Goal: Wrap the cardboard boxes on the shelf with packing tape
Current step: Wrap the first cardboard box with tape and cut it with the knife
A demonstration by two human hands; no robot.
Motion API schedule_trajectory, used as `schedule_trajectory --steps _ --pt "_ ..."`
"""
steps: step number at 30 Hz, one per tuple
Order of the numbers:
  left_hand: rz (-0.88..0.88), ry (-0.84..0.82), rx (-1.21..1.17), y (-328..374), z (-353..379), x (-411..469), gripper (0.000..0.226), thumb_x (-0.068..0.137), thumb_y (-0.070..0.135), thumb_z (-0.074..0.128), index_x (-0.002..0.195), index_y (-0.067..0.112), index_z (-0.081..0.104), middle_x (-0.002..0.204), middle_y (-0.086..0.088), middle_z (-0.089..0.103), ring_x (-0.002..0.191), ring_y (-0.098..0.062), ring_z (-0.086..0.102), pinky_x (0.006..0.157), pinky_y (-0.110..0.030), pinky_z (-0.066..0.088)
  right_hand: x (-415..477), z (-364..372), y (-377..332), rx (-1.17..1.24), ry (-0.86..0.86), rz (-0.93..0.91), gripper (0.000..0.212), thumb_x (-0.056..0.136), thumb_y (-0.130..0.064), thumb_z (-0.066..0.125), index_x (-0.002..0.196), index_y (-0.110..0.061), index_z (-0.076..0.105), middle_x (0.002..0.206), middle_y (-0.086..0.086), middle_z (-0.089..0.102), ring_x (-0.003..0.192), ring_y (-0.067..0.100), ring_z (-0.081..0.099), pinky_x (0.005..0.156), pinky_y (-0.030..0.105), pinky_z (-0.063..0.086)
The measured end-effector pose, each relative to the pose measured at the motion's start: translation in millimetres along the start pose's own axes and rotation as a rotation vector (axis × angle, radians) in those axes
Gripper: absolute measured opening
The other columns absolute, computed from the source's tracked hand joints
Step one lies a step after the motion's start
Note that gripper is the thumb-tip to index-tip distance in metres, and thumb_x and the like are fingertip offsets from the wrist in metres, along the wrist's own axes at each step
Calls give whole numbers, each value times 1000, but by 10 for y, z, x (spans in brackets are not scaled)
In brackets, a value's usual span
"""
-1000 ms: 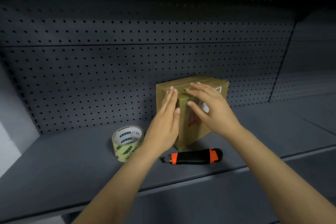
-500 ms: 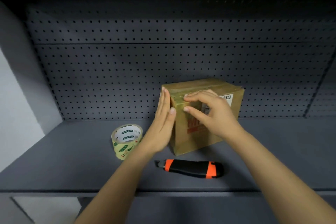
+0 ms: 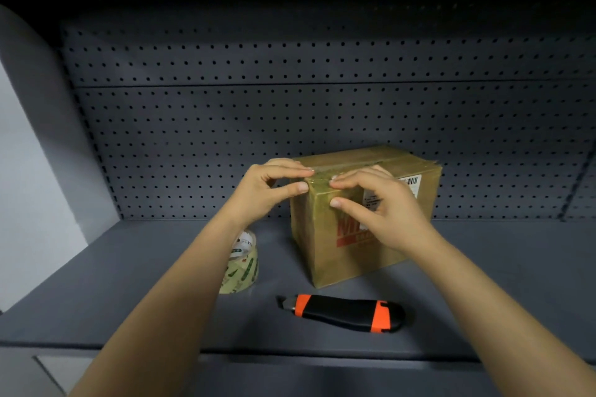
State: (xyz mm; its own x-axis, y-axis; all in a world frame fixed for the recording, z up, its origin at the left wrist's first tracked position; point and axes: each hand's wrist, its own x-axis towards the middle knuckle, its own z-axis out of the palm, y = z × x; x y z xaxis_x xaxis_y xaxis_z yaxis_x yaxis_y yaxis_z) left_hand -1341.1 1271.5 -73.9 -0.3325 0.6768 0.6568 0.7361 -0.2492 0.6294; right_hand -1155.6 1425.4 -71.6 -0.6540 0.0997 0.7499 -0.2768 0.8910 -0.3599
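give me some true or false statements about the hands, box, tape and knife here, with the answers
1. The left hand and the right hand both touch the cardboard box at its upper edge. True.
2. The right hand holds the utility knife. False: the knife lies on the shelf in front of the box, and neither hand touches it.
3. The tape roll stands on the shelf to the left of the box, partly hidden by the left forearm. True.
4. The box stands open with its flaps up. False: its top is closed flat.
5. A barcode label shows on the box. True.
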Motion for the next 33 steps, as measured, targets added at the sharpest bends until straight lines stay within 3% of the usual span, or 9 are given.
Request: schedule_trajectory --steps 4,9,12,15,17,21,25,30,33 --pt "7 -28 -30 -32 -42 34 36 78 19 74 113 11 70 103 22 72 110 -3 63 99 -18 45 -6 0 -20 4 -3 27 26 83 -31 75 107 -21 74 111 -15 68 110 3 57 98 18 39" --pt "-32 -30 60 42 -62 -72 32 92 12 67 122 21 67 123 16 66 124 0 55 107 -19 40 -15 40 -105 -31 33 63 26 83 -31 76 108 -22 73 112 -15 68 110 0 56 97 12 37" --pt "-163 148 -12 164 153 -378 41 101 21 54 140 31 51 141 19 52 133 4 44 109 -14 36 -12 54 -160 -86 8 74 29 84 -29 75 113 -23 72 115 -16 66 112 -1 54 99 9 34" --pt "-212 210 -64 309 425 -642 46 102 34 50 145 45 35 136 34 46 130 11 42 104 -13 36 2 12 -181 -156 -86 75 38 84 -26 76 121 -24 68 121 -15 63 117 -1 51 102 6 30" --pt "-197 198 -25 359 598 -717 52 102 36 45 150 38 26 149 23 40 138 8 34 111 -17 32 3 -14 -187 -202 -124 67 42 83 -26 76 124 -25 65 125 -14 62 120 1 50 103 7 30" --pt "-138 261 43 362 796 -748 55 104 25 42 151 27 14 156 18 17 137 23 9 110 -1 14 -31 -15 -210 -246 -169 70 52 81 -27 78 130 -24 60 132 -11 58 126 1 46 106 9 28" --pt "-147 321 30 273 800 -735 52 103 22 48 152 18 29 153 13 29 139 7 25 110 -5 25 -38 38 -227 -296 -171 82 61 76 -26 83 131 -20 59 133 -9 57 125 8 46 107 12 29" --pt "-191 258 -9 186 672 -670 47 103 25 50 148 29 36 140 -9 57 120 -24 59 97 -29 47 18 57 -257 -296 -89 80 38 89 -34 70 124 -21 66 125 -9 64 119 8 55 104 19 37" --pt "-215 254 -36 190 649 -610 47 103 26 49 148 29 40 139 6 58 112 -8 61 93 -18 48 130 70 -255 -346 -47 51 24 92 -34 65 109 -17 71 117 -5 69 110 13 60 99 33 44"
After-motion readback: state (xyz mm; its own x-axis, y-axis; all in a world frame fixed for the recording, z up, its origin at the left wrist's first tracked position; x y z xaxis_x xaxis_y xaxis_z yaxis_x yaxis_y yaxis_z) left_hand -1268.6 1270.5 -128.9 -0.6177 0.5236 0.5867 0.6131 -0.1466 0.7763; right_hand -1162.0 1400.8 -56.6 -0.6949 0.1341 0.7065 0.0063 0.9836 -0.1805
